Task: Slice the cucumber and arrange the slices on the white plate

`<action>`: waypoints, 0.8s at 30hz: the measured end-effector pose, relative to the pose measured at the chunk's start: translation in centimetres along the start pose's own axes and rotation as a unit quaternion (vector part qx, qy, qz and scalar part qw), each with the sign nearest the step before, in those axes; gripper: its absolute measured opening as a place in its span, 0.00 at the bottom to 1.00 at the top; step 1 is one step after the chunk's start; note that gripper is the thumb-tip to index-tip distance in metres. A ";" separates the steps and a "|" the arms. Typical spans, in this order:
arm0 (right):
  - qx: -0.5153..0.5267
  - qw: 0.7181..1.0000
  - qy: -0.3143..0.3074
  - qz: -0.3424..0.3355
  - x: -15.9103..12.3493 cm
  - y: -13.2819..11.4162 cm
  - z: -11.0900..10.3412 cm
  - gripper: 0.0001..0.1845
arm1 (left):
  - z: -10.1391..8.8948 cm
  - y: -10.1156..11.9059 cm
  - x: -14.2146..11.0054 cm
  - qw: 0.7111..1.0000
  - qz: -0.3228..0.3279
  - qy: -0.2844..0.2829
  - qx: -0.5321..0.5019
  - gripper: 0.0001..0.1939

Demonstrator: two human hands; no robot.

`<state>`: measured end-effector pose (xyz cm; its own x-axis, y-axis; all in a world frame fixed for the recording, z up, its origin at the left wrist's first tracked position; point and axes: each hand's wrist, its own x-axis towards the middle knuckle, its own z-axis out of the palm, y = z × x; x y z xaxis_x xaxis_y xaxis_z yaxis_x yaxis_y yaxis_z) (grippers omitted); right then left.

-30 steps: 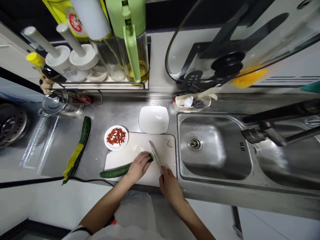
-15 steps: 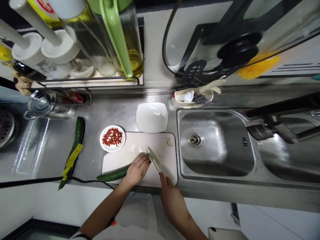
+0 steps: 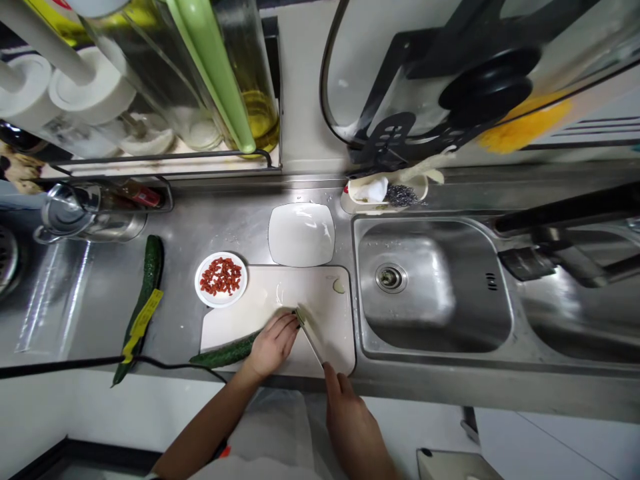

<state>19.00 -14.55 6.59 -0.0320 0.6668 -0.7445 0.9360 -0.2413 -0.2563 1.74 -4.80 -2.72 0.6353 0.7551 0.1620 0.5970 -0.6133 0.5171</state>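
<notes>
The left hand (image 3: 273,345) is curled over a cucumber (image 3: 227,352) near its right end; the cucumber lies along the near side of the board (image 3: 320,287), its left tip poking past the edge. The right hand (image 3: 353,417) is closed around the handle of a knife (image 3: 311,338) — the blade is right at the cucumber's end, though whether it has bitten in is hard to tell. A slice (image 3: 339,285) lies in the board's far right corner. Over the far left corner sits a plate (image 3: 220,302) of red bits (image 3: 220,275), and just behind the board a square dish (image 3: 301,233). The caddy (image 3: 367,208) by the sink (image 3: 435,287) holds a white pad (image 3: 374,191) and a steel scourer (image 3: 401,195) — and the green-handled bottle (image 3: 243,40) has yellow oil (image 3: 261,117) at its bottom
</notes>
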 end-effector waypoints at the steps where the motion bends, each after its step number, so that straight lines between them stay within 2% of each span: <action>1: -0.001 1.000 -0.002 0.001 0.0 0.0 0.0 0.34 | 0.0 0.0 0.0 1.000 0.001 0.001 -0.001 0.16; 19: 0.018 0.997 -0.076 0.013 0.5 -0.2 -1.3 0.36 | -0.1 0.1 0.1 1.000 0.002 -0.003 0.005 0.15; 24: 0.023 0.997 -0.074 0.001 0.7 0.0 -1.5 0.34 | 0.0 0.0 0.1 1.000 0.003 -0.003 0.007 0.15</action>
<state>19.48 -12.99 7.00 -0.0853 0.5555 -0.8271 0.9188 -0.2772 -0.2809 1.79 -4.76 -2.68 0.6417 0.7503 0.1590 0.6000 -0.6202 0.5053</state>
